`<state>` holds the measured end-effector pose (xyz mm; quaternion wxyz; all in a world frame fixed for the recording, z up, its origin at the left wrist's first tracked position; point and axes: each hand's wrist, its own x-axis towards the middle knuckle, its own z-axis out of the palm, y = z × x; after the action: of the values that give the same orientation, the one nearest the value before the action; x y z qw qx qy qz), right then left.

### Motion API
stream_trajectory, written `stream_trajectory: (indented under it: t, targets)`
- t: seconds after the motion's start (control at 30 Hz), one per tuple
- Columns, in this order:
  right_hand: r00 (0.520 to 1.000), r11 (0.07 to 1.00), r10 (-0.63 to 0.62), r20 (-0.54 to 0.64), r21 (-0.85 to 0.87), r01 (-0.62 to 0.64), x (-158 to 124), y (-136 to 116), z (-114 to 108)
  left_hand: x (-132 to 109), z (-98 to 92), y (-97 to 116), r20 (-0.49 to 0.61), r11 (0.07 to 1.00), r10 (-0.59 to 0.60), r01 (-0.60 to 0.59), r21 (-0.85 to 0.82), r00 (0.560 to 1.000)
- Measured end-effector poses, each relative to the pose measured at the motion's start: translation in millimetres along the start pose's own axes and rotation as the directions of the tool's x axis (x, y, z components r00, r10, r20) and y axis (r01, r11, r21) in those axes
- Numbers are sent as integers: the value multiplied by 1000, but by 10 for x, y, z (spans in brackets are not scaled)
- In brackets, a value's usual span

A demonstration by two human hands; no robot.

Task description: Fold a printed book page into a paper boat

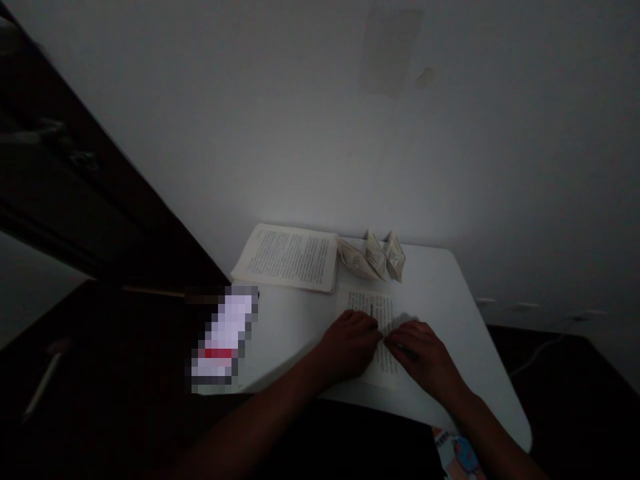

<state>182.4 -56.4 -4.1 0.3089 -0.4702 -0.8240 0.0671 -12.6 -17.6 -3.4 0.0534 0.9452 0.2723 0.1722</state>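
A printed sheet of paper lies on the small white table in front of me, its long side running away from me. My left hand rests on the sheet with its fingers curled and pressed together on the paper. Close beside it, my right hand pinches the sheet near its right edge, thumb and fingertips together. The fingertips of both hands nearly meet at the middle of the page. My hands cover part of the print, and dim light blurs the fine detail of the fingers.
Several folded paper boats stand in a row at the table's back. Left of them lies a stack of printed pages. A pixelated phone-like object sits at the table's left edge. The wall rises behind the table; a dark door is left.
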Motion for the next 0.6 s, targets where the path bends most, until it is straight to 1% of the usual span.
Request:
stream_trajectory:
  t: [0.13, 0.3, 0.43, 0.6]
  targets:
    - [999, 999, 53, -2, 13, -53, -77, 56, 6, 48, 9, 29, 28, 999, -26, 25, 34, 999]
    - [976, 976, 214, -25, -38, -215, -112, 108, 35, 52, 47, 54, 3, 997, -55, 54, 49, 999]
    - [948, 946, 318, -32, -48, -319, -84, 135, 45, 50, 87, 41, -22, 999, -17, 17, 38, 1000]
    - [918, 918, 396, -11, -36, -396, -26, 149, 46, 57, 109, 36, -27, 997, 44, -42, 63, 999]
